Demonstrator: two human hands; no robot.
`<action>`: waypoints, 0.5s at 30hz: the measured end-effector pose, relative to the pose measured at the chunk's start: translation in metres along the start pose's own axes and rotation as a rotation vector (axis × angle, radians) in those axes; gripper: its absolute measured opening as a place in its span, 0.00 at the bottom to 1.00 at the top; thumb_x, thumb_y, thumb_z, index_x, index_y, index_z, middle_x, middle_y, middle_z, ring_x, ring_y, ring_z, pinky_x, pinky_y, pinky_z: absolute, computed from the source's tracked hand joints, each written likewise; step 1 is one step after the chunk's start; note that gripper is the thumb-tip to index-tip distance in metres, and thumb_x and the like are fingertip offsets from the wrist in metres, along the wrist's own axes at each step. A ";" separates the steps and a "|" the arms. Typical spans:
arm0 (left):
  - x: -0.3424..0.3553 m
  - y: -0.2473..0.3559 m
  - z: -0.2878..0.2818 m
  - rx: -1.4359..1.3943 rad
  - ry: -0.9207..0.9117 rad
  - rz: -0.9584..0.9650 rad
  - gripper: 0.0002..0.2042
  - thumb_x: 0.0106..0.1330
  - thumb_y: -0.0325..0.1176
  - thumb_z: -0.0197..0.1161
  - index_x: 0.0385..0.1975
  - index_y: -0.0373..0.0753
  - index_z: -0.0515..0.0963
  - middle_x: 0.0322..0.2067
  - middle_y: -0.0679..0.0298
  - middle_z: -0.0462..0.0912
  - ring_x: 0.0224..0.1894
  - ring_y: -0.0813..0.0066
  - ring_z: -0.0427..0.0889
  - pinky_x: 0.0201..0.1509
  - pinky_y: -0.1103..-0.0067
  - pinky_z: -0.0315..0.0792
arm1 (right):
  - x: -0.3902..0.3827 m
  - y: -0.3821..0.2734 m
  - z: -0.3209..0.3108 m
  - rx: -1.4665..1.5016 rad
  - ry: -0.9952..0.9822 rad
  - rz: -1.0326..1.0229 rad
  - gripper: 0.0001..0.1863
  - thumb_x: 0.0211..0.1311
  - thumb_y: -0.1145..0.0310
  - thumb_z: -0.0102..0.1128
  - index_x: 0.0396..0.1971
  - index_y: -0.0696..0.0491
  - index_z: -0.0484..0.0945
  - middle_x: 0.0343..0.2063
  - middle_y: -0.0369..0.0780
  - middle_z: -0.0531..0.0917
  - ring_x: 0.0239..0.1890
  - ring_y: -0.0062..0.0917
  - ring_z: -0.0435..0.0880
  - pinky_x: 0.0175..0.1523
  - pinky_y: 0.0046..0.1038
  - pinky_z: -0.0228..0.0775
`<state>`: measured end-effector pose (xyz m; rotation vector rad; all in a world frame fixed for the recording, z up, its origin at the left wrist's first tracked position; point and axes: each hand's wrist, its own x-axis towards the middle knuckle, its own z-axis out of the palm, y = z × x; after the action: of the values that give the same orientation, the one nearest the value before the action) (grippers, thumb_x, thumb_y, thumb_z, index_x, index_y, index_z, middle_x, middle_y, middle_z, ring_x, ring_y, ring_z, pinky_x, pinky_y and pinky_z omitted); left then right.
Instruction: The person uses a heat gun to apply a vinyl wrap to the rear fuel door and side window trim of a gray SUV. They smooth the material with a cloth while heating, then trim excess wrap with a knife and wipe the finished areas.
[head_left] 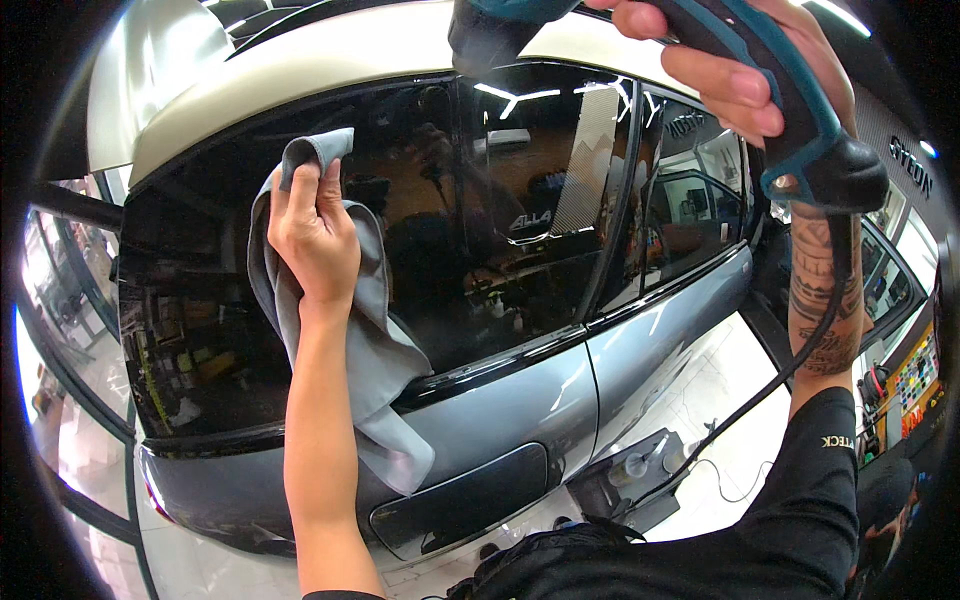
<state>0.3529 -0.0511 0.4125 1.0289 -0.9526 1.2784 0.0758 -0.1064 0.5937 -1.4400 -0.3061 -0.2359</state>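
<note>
My left hand [315, 235] grips a bunched grey cloth [372, 270] against the dark rear side window [480, 270] of a car. One fold of it stands up past my fingers, and the rest hangs over the grey-blue body panel [540, 395]. Up at the right, my right hand [735, 90] is wrapped round the handle of a corded teal and black power tool [800, 120]. Its black front end [485, 38] is beside the pale roof edge [330, 45]. The frame's top cuts off part of the tool, so its exact kind cannot be told.
The power cord [775, 385] runs from the handle down past my right arm. A dark cart [640, 480] carrying bottles stands on the pale tiled floor [715, 410]. Another car [890, 270] is at the right, and a glass-paned frame [75, 400] at the left.
</note>
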 end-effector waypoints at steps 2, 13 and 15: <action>0.001 -0.004 -0.009 0.041 -0.021 0.016 0.06 0.63 0.29 0.58 0.30 0.33 0.75 0.22 0.54 0.77 0.23 0.59 0.75 0.29 0.75 0.68 | 0.006 0.010 -0.009 0.042 -0.078 0.021 0.28 0.70 0.54 0.27 0.43 0.72 0.55 0.34 0.55 0.71 0.20 0.34 0.80 0.18 0.29 0.80; -0.007 -0.007 -0.005 0.001 0.012 -0.093 0.04 0.62 0.26 0.59 0.29 0.33 0.75 0.20 0.55 0.77 0.20 0.64 0.77 0.23 0.76 0.66 | 0.003 0.020 -0.002 0.005 -0.076 0.067 0.28 0.69 0.56 0.32 0.43 0.74 0.56 0.28 0.57 0.73 0.14 0.32 0.80 0.13 0.25 0.77; -0.006 -0.009 -0.007 0.006 0.022 -0.081 0.04 0.62 0.27 0.59 0.29 0.33 0.75 0.21 0.55 0.77 0.20 0.63 0.77 0.23 0.76 0.66 | 0.003 0.028 -0.014 -0.005 -0.179 0.024 0.28 0.68 0.57 0.34 0.45 0.74 0.54 0.31 0.58 0.73 0.15 0.33 0.80 0.12 0.25 0.76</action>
<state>0.3610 -0.0458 0.4044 1.0457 -0.8827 1.2237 0.0890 -0.1165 0.5673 -1.4718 -0.4338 -0.0877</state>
